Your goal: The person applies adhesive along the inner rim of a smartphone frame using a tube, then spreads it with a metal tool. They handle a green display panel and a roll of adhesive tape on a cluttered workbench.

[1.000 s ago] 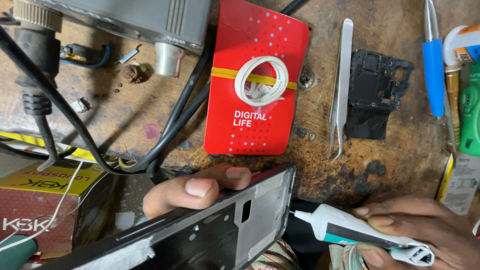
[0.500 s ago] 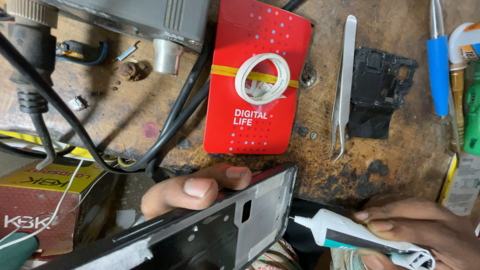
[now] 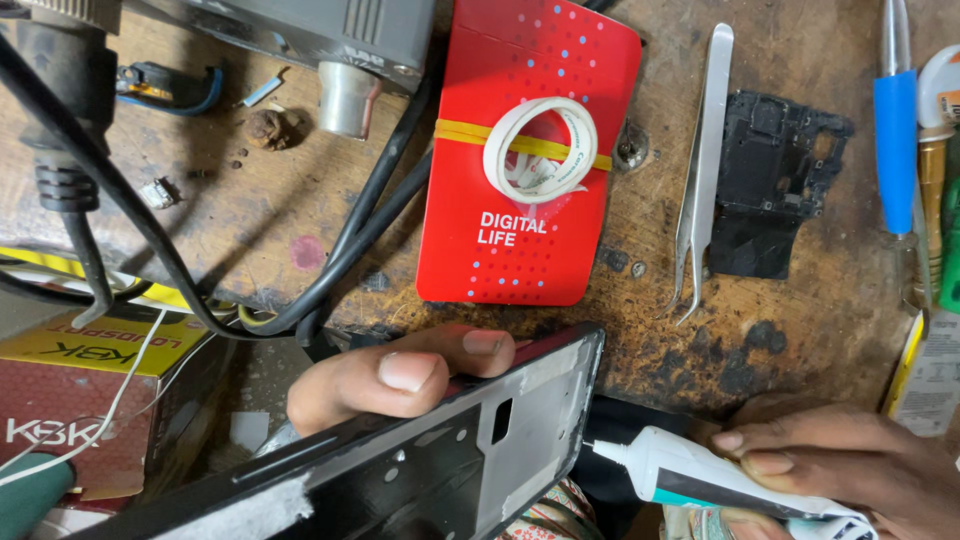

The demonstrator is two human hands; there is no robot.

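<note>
Your left hand on black phone frame, grey-white patches at its corners. Your right hand pinches white glue tube, teal band. Red card-shaped box: pale blue and white dot pattern, yellow stripe, white tape ring on top. Silver tweezers. Black circuit cover. Blue-handled tool near right edge. Brown wooden bench, black scorch marks. Black cables.

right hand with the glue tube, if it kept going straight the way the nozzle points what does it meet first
Most likely the edge of the phone frame: the right hand aims the glue tube leftward, its nozzle tip seemingly at that edge.
</note>
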